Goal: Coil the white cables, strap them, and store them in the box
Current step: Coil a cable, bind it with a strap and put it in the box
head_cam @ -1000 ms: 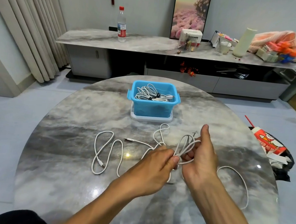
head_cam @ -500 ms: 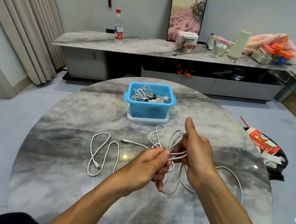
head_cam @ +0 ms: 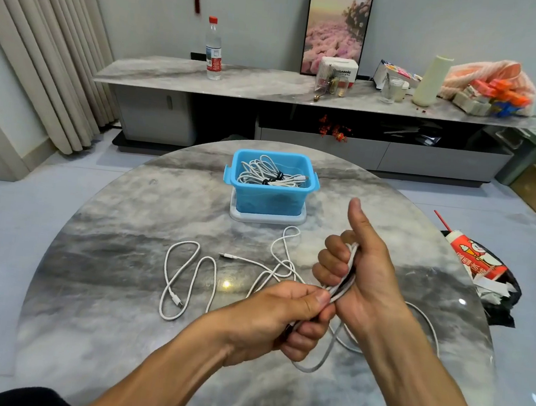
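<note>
While gripped, cable (head_cam: pixel 342 281) mid-table (head_cam: pixel 102 284).

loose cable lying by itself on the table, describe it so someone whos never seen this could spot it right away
On the round marble table, look nearer than the blue box and to the left of both hands. The loose cable lies flat there in open wavy loops with a plug at its near end. Unlike the cable in the hands, nothing touches it, and unlike those in the box it has no strap.

A home living room: long marble-topped TV cabinet (head_cam: pixel 272 86) along the far wall, framed flower picture (head_cam: pixel 337 28) leaning on it, pleated curtains (head_cam: pixel 41 46) at left, round marble table (head_cam: pixel 119 286) on a tiled floor.
</note>
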### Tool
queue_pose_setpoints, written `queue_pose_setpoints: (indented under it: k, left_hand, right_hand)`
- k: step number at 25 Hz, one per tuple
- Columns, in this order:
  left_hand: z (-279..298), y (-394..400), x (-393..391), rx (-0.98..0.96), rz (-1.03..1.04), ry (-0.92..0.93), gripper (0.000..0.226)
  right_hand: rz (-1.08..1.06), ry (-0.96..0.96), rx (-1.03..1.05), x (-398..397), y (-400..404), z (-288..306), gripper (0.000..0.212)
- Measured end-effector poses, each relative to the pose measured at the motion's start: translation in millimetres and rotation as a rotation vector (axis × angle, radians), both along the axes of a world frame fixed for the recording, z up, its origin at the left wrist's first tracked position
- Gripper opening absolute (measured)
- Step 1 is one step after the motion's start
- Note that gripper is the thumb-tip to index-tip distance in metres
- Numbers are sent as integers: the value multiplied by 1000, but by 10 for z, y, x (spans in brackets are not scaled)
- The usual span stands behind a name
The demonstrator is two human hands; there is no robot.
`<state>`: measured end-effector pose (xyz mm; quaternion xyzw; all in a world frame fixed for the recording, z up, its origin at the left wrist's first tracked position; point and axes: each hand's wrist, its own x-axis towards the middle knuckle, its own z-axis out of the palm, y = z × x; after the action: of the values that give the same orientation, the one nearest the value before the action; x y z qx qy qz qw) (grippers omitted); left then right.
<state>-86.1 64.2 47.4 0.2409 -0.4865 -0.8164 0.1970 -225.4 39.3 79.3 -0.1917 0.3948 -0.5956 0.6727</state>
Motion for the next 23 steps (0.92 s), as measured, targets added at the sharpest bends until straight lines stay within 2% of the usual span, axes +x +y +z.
queue_pose_setpoints:
  k: [5,9,10,14,17,19,21,23]
  left_hand:
    - [-53,36,18,59,120,42,29]
    - [-44,22,21,126,164,77,29]
    - [-36,19,2,125,162,77,29]
    - [-26,22,-29,190,130,78,31]
    - [13,9,-32,190,224,120,33]
    - [89,-64,38,191,420,210,30]
    - [176,-203,198,142,636,286,27]
    - [249,-338,393,101,766,331,27]
  right_hand:
    - [161,-92,99,34,24,-86,39]
    - [165,-157,1,16,1,-64,27]
    - [152,-168,-23,-1,-11,-49,29]
    - [113,-200,-66,-82,-24,-26,65]
    - [93,-173,-165,-96,-20,-56,62]
    - [220,40,-280,-54,-28,-77,57]
    - [504,464,-344,-39,-31,-144,50]
    - [868,973,-393,-23,9,-174,25]
